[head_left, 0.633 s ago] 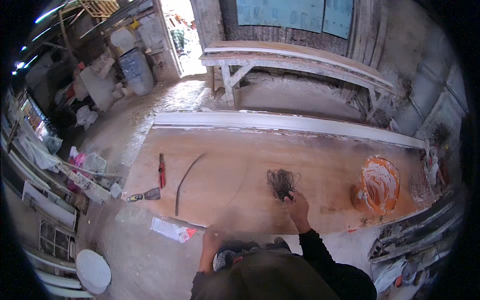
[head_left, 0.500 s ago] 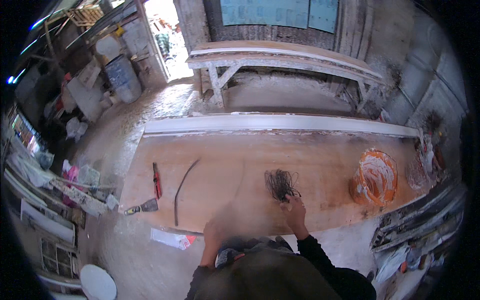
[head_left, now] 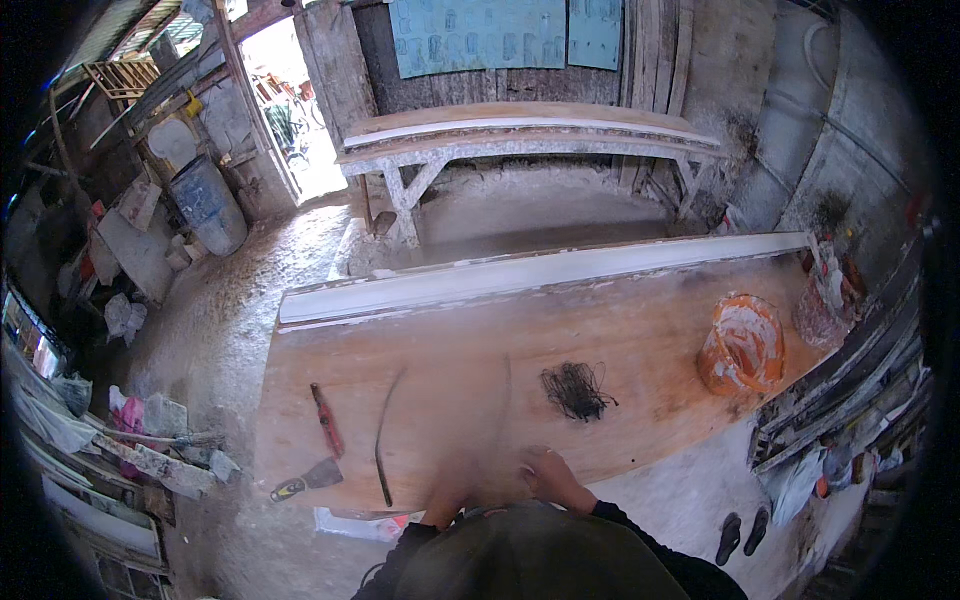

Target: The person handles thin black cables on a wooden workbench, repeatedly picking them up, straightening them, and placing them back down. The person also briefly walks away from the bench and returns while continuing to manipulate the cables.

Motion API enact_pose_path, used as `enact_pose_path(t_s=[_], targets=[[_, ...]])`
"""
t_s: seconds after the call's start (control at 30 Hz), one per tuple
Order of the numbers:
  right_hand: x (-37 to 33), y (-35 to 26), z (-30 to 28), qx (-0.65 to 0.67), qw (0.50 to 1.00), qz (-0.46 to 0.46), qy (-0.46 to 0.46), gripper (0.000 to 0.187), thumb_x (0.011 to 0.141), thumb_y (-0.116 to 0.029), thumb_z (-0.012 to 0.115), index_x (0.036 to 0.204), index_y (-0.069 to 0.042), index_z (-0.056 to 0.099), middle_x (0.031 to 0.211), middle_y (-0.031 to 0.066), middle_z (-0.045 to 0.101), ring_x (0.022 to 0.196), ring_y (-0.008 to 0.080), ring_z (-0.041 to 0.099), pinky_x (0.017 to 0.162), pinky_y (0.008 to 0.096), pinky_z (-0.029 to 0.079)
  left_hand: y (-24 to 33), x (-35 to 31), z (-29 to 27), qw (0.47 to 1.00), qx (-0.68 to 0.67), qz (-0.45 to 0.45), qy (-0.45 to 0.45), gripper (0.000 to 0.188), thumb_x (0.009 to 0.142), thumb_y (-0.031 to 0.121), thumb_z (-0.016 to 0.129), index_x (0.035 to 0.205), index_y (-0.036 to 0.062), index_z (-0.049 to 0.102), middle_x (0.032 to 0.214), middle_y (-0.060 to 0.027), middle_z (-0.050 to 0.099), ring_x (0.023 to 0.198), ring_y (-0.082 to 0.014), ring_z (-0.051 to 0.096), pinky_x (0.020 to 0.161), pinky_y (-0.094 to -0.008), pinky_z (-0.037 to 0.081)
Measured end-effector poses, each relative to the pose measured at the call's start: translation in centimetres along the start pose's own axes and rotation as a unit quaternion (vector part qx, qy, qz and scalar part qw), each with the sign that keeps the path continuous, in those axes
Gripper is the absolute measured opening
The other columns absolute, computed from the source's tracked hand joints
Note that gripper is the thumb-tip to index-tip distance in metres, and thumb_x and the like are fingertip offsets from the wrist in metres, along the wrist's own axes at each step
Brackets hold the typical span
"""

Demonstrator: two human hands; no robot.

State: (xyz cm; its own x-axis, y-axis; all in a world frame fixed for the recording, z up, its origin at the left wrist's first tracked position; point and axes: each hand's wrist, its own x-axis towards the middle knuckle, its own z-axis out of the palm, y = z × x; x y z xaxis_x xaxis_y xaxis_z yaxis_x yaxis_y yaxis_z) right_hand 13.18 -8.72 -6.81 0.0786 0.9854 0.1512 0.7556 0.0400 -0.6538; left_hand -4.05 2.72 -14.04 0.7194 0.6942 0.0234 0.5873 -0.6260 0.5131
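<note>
A tangled bundle of thin black wire (head_left: 578,391) lies on the wooden tabletop (head_left: 640,330), apart from both hands. My right hand (head_left: 556,480) is low over the near edge, its fingers bent together; whatever they hold, if anything, is too small to make out. Close to my body on the left, my left hand (head_left: 452,490) is blurred and its fingers do not show. A thin dark curved strip (head_left: 382,440) lies left of it. Beyond that are a red-handled tool (head_left: 327,421), perhaps pliers, and a putty knife (head_left: 308,480). A hazy smear covers the middle.
An orange bucket (head_left: 742,345) smeared with white stands at the table's right end. A long white moulding (head_left: 540,275) runs along the far edge. Behind it is another bench (head_left: 530,140). Dark slippers (head_left: 742,537) lie on the floor at right.
My right hand has let go of the wire bundle and drawn back toward my body, leftward. The bundle stays on the table. The view has tilted up and turned slightly.
</note>
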Motion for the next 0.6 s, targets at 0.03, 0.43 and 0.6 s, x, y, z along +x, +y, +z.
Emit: enact_pose_path(t_s=[0.03,0.43,0.6], targets=[[0.5,-0.3,0.5,-0.038,0.999,-0.005,-0.002,0.037,0.069,-0.013,0.057,0.106,-0.011,0.052,0.104,0.0107,0.052,0.098,0.0294,0.048,0.081,0.0401,0.039,-0.9,-0.3,0.7,0.999,-0.010,0.028,0.020,0.014,0.071,0.018,0.057,0.079,0.0070,0.060,0.083,-0.0149,0.055,0.081,-0.0318,0.053,0.071,-0.0397,0.043],[5.4,3.9,4.9,-0.274,0.960,-0.020,-0.059,0.033,0.073,-0.020,0.051,0.106,-0.017,0.051,0.113,0.0064,0.048,0.109,0.0264,0.043,0.091,0.0589,0.021,0.7,-2.0,-4.7,0.997,-0.058,-0.007,-0.055,0.015,0.077,0.017,0.054,0.086,0.0043,0.057,0.087,-0.0164,0.055,0.083,-0.0343,0.052,0.071,-0.0413,0.043],[6.0,-0.2,2.4,-0.019,0.987,-0.034,-0.154,0.018,0.074,-0.021,0.056,0.088,-0.011,0.061,0.084,0.0072,0.060,0.081,0.0236,0.058,0.078,0.0406,0.041,-2.0,-1.9,-4.1,0.992,-0.120,-0.039,-0.026,0.012,0.076,0.012,0.054,0.084,0.0036,0.055,0.082,-0.0153,0.056,0.081,-0.0328,0.052,0.069,-0.0396,0.043]])
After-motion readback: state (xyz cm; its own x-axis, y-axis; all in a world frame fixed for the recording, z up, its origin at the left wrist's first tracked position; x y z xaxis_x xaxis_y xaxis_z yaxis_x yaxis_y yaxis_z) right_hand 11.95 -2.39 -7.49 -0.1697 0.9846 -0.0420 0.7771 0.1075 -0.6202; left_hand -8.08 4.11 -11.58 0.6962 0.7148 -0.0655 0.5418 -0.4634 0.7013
